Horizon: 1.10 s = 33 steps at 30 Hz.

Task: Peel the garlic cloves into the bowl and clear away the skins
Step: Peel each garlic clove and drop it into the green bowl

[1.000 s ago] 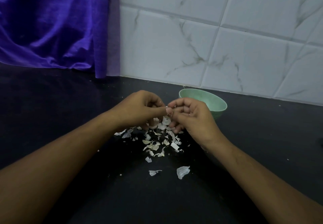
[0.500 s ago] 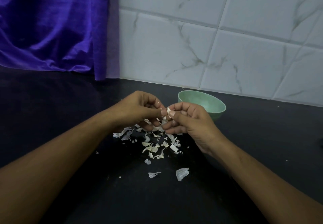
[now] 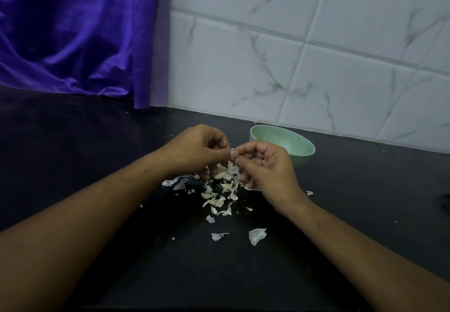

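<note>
My left hand [image 3: 197, 151] and my right hand [image 3: 265, 165] meet fingertip to fingertip above the black counter, both with curled fingers pinching a small garlic clove [image 3: 233, 154] that is mostly hidden between them. Below them lies a scattered pile of pale garlic skins [image 3: 219, 195], with two larger flakes [image 3: 257, 235] nearer to me. A pale green bowl [image 3: 302, 152] stands just behind my right hand, close to the wall; its inside shows no clear contents.
A black counter [image 3: 97, 165] runs to a white marbled tile wall [image 3: 316, 68]. A purple cloth [image 3: 73, 31] hangs at the back left. A dark object [image 3: 445, 202] sits at the right edge.
Both hands stay together on the clove, shifting slightly; my right hand has turned a little so its curled fingers show more. The skins and bowl have not moved.
</note>
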Motion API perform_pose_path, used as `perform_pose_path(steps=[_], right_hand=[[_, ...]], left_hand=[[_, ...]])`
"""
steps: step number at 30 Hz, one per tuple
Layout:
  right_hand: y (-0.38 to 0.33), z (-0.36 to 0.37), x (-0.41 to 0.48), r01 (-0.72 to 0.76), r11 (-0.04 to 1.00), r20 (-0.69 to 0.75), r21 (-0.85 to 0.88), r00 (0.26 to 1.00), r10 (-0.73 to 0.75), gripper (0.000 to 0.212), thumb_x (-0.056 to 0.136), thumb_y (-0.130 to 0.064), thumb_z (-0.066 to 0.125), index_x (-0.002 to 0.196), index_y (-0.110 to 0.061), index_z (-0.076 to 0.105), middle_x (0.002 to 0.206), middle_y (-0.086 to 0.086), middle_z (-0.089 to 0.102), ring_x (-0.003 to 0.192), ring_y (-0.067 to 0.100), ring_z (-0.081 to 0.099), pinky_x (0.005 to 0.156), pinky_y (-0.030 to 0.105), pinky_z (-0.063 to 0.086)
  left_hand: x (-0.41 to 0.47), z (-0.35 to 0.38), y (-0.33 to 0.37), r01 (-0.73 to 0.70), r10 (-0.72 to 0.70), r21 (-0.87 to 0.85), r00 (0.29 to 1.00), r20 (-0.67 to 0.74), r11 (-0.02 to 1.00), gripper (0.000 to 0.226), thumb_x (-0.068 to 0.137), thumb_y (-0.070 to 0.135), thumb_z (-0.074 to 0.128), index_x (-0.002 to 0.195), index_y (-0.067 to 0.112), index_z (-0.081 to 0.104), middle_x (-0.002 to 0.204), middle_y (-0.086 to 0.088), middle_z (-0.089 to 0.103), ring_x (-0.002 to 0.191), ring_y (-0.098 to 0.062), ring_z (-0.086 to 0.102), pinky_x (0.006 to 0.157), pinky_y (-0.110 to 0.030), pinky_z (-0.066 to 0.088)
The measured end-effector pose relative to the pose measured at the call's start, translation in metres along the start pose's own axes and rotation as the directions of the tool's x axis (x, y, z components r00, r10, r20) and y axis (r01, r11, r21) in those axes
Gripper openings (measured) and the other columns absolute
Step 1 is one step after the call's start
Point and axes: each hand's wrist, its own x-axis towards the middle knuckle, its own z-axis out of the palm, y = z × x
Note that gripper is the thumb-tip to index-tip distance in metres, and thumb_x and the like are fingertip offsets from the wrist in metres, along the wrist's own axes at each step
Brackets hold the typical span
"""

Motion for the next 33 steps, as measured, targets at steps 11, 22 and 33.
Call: perform_pose_path(steps=[11, 22, 33], right_hand=[[0.006, 0.004, 0.002, 0.019, 0.992, -0.053, -0.125, 0.998, -0.025, 0.005, 0.096, -0.009, 0.073, 0.098, -0.005, 0.075, 0.075, 0.004, 0.073, 0.052, 0.002, 0.059, 0.048, 0.014, 0.045], [0.004, 0.006, 0.000, 0.010, 0.985, -0.042, -0.172, 0.999, -0.018, 0.002, 0.094, -0.007, 0.074, 0.094, -0.006, 0.075, 0.062, -0.005, 0.067, 0.052, 0.008, 0.060, 0.049, 0.018, 0.047], [0.002, 0.005, -0.002, 0.014, 0.955, -0.038, -0.296, 0.999, -0.026, 0.007, 0.094, -0.005, 0.070, 0.095, -0.009, 0.076, 0.067, -0.002, 0.069, 0.053, 0.011, 0.063, 0.051, 0.020, 0.048]], left_hand=[[0.002, -0.002, -0.008, -0.046, 0.051, 0.067, 0.996, -0.072, 0.997, 0.020, 0.100, 0.023, 0.069, 0.092, 0.005, 0.071, 0.085, -0.013, 0.076, 0.066, -0.020, 0.073, 0.060, -0.039, 0.064], [-0.010, 0.010, -0.001, -0.147, 0.286, 0.552, 0.942, -0.175, 0.821, 0.014, 0.091, 0.040, 0.078, 0.103, 0.034, 0.081, 0.087, 0.012, 0.077, 0.080, -0.004, 0.069, 0.077, -0.035, 0.058], [-0.012, 0.016, 0.005, -0.152, 0.436, 0.820, 0.891, -0.128, 0.552, 0.020, 0.097, 0.044, 0.066, 0.111, 0.033, 0.076, 0.102, 0.006, 0.070, 0.097, -0.024, 0.067, 0.070, -0.035, 0.046]])
